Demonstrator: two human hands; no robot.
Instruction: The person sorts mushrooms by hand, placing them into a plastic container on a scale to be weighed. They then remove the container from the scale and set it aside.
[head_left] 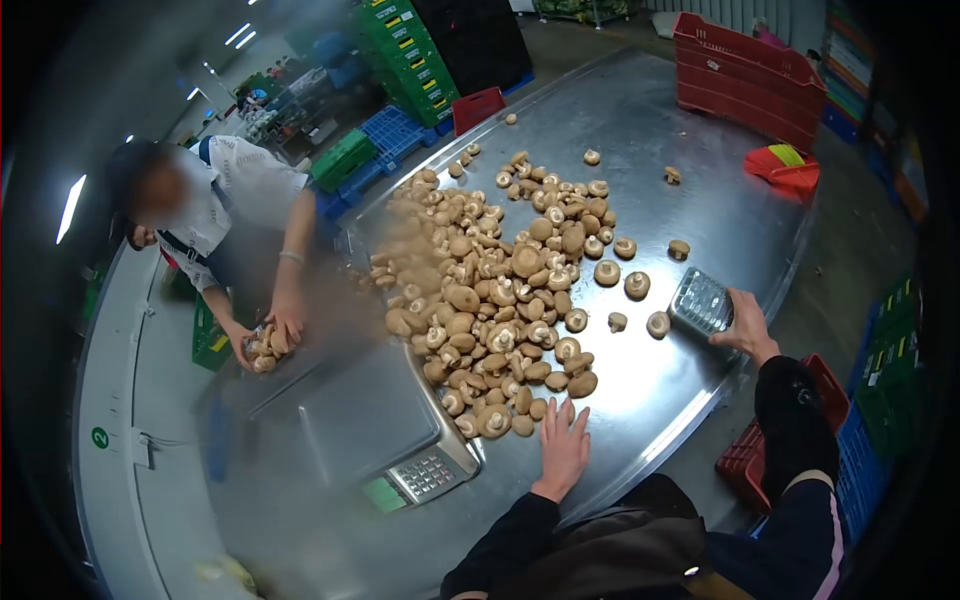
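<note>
A wide pile of brown-capped mushrooms (500, 285) covers the middle of the steel table (640, 120). My left hand (565, 448) is at the near edge of the pile, fingers stretched out and holding nothing, fingertips right by the closest mushrooms. On the right, my right hand (746, 328) grips a clear plastic tray (701, 302) by its near side. The tray is tilted over the table, and its ridged surface catches the light. A few single mushrooms (637, 285) lie between the tray and the pile.
A digital scale (432, 474) with a keypad stands left of my left hand. Across the table, a person (235, 200) holds mushrooms in both hands. A red crate (750, 80) and an orange-red bag (783, 172) sit at the far right. Another red crate (745, 465) is below the table edge.
</note>
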